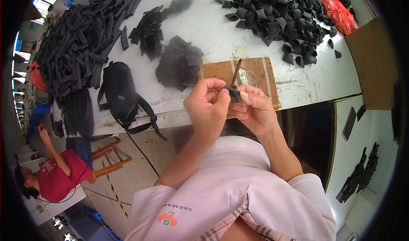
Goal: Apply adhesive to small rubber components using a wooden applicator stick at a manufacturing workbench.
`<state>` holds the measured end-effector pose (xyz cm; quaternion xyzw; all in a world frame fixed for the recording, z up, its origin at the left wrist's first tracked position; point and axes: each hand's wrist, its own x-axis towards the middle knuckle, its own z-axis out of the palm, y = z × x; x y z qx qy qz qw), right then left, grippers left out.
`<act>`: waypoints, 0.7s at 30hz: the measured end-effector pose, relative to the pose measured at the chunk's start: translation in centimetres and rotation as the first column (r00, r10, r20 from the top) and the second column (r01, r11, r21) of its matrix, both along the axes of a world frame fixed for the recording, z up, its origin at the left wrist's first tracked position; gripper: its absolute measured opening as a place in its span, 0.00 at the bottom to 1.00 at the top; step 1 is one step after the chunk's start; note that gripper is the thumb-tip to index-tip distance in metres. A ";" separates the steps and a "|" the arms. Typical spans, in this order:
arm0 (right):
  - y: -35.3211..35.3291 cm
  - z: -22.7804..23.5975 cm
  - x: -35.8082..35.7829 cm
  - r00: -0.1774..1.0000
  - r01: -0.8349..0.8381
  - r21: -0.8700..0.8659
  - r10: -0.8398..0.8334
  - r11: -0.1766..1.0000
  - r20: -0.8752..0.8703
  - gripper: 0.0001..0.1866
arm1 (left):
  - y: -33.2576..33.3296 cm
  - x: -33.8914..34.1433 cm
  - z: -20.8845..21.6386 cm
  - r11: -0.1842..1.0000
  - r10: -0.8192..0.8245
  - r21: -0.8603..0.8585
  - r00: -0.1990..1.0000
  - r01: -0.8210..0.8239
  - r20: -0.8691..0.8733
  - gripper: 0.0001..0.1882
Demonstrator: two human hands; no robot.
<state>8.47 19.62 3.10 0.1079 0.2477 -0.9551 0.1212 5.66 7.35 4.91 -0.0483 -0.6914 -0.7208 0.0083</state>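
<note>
Both hands meet over the front edge of the white table, working on one small black fabric piece (pixel 233 95). My left hand (pixel 208 106) pinches its left side between thumb and fingers. My right hand (pixel 255 106) pinches the right side, its other fingers curled beneath. A dark, narrow, pointed stick (pixel 236 72) reaches up from just behind the piece, over the brown taped board (pixel 260 76). Whether the stick passes into the fabric is hidden by my fingers. Left of the board lies a heap of flat black pieces (pixel 179 64).
Long black strips (pixel 81 45) pile up at the far left, folded black loops (pixel 277 15) at the far right. A black strapped bag (pixel 119 94) lies at the table's left edge. Beyond are a red plastic bag (pixel 338 15), a cardboard box (pixel 370 64) and a person in red (pixel 64 175).
</note>
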 end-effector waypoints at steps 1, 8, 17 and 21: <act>0.2 0.2 -0.3 1.000 -0.018 0.068 0.019 0.998 -0.016 0.06 | 0.1 -0.2 0.3 1.000 -0.005 0.003 1.000 0.005 -0.005 0.08; 1.7 5.6 -4.3 0.967 0.140 0.646 0.036 0.750 -0.251 0.16 | -0.8 -4.5 3.0 0.196 -0.748 0.970 0.661 0.142 0.055 0.05; 2.2 2.5 -5.2 0.961 0.047 0.650 0.144 0.759 -0.238 0.17 | 0.0 -4.2 0.9 0.769 -0.379 0.620 0.892 0.157 0.245 0.09; 2.3 3.9 -5.2 0.955 0.036 0.571 0.140 0.820 -0.261 0.16 | -0.6 -4.8 1.3 0.259 -0.739 0.960 0.663 0.108 0.125 0.11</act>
